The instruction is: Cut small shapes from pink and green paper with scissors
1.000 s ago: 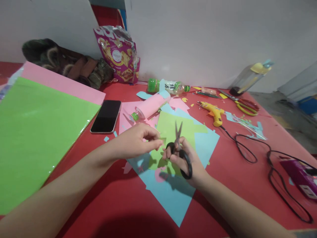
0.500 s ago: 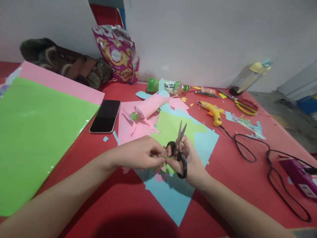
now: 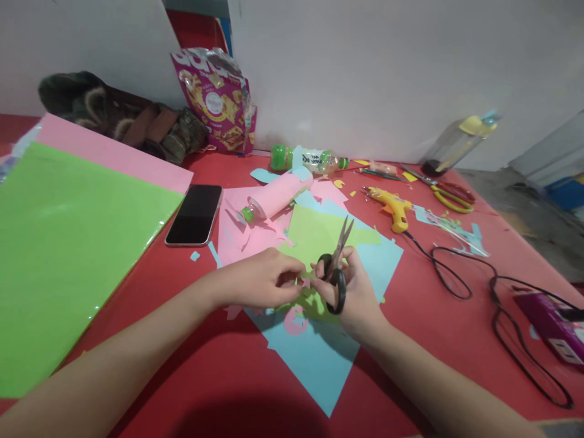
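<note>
Black-handled scissors (image 3: 340, 249) rest in my right hand (image 3: 358, 295), blades part-open and pointing up and away. My left hand (image 3: 262, 280) is closed in a pinch on a small scrap of green paper (image 3: 306, 277), close to the fingertips of my right hand. Whether the right thumb also touches that scrap, I cannot tell. Beneath both hands lie a light green sheet (image 3: 314, 225) and a blue sheet (image 3: 314, 365). A pink round cutout (image 3: 295, 321) with a blue piece on it lies just below my left fingertips, among small scraps.
A pink-wrapped bottle (image 3: 280, 196) lies beyond the hands, with a green bottle (image 3: 310, 159) behind. Left are a phone (image 3: 194, 214) and large green sheets (image 3: 82, 243). Right are a yellow glue gun (image 3: 391, 207) with its cord, more scissors (image 3: 449, 193) and a purple power strip (image 3: 552, 328).
My hands have moved slightly apart at the fingertips. The scissors have tilted and shifted right in my right hand. More of the pink round cutout now shows below.
</note>
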A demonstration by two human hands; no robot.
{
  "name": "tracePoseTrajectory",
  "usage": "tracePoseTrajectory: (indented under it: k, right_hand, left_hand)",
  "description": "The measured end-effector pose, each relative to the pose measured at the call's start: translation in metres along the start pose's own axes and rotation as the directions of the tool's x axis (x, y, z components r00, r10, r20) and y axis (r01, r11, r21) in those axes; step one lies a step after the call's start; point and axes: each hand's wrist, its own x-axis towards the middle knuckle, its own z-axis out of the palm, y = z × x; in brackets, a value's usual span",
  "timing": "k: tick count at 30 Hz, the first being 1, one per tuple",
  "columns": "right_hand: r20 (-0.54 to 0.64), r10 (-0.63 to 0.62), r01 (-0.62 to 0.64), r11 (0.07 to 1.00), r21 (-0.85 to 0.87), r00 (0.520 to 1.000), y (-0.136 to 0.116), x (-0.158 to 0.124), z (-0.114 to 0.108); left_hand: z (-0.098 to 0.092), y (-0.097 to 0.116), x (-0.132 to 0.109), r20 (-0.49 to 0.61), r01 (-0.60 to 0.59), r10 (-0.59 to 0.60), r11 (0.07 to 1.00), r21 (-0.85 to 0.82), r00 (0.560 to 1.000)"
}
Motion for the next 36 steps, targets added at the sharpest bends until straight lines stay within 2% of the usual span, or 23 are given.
tracePoseTrajectory:
  k: [5,14,19,22,25,30,33,36]
  right_hand:
    - [-0.034,-0.014,0.014,1.0,0.003,0.999,0.001,0.001,-0.001]
    - [-0.024,-0.036,0.036,0.999,0.018,0.999,0.0,0.0,0.0]
    - [-0.024,-0.013,0.014,0.999,0.033,1.0,-0.001,0.001,0.0]
    - [-0.009,0.021,-0.02,0.998,0.051,1.0,0.001,0.001,0.0]
    - [0.061,0.066,-0.071,0.995,0.074,0.996,0.003,0.0,-0.001]
    - [0.286,0.132,-0.165,0.982,0.091,0.949,0.008,-0.004,0.0]
    - [0.371,0.157,-0.193,0.979,0.064,0.915,0.009,-0.005,-0.001]
    - [0.432,0.145,-0.175,0.984,0.031,0.89,0.009,-0.005,-0.002]
  left_hand:
    - [0.0,0.0,0.002,-0.007,-0.001,0.0,0.998,-0.07,1.0]
    - [0.006,-0.003,0.007,-0.084,0.002,-0.006,0.999,-0.048,0.996]
    - [0.007,-0.003,0.007,-0.091,0.003,-0.009,0.998,-0.068,0.996]
    - [0.005,-0.006,0.007,-0.144,0.009,-0.019,0.997,-0.07,0.989]
    - [0.001,-0.009,0.007,-0.275,0.053,-0.079,0.993,-0.103,0.958]
    - [-0.002,-0.011,0.007,-0.487,0.063,-0.192,0.961,-0.269,0.852]
    - [-0.001,-0.009,0.007,-0.549,0.063,-0.226,0.952,-0.3,0.805]
    - [-0.001,-0.006,0.007,-0.573,0.074,-0.237,0.953,-0.293,0.784]
